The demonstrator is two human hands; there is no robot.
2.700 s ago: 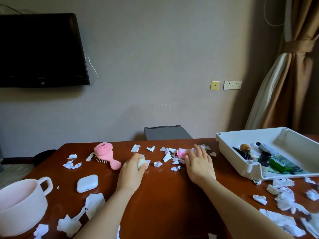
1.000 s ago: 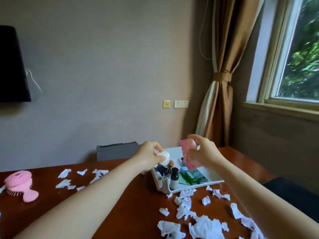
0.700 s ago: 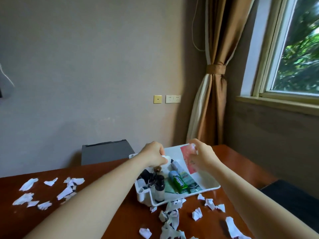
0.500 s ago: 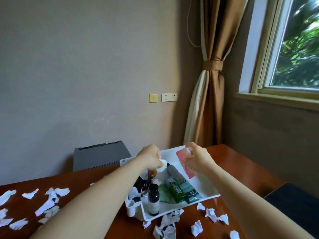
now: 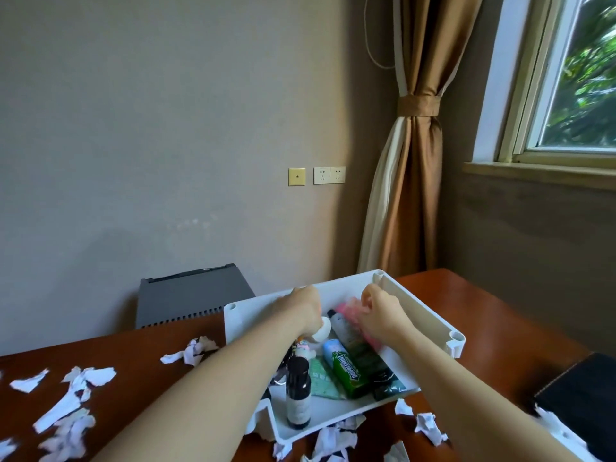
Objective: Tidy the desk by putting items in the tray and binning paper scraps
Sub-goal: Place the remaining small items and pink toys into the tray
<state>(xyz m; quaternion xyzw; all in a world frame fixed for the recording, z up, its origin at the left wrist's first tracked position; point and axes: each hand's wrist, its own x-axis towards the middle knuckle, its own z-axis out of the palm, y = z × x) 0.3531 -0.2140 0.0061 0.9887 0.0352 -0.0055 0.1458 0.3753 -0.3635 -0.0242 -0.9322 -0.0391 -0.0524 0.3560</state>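
I see my left hand [image 5: 305, 310] down in the white tray [image 5: 420, 305], fingers curled round a small white round thing [image 5: 322, 330]; my right hand [image 5: 383, 315] is in there too, fingers pinching a pink packet [image 5: 349, 310]; paper scraps [image 5: 71, 395] lie on the brown tabletop [image 5: 483, 328].

- Lit softly by daylight from the window [image 5: 576, 81] at upper right.
- Blurred and overbright outdoors.
- Dim and even over the wall [image 5: 166, 128], faintly shadowed low down.
- Mildly glossy on the tabletop [image 5: 473, 305] nearest the light.
- Bent by the wide lens along the right edge.
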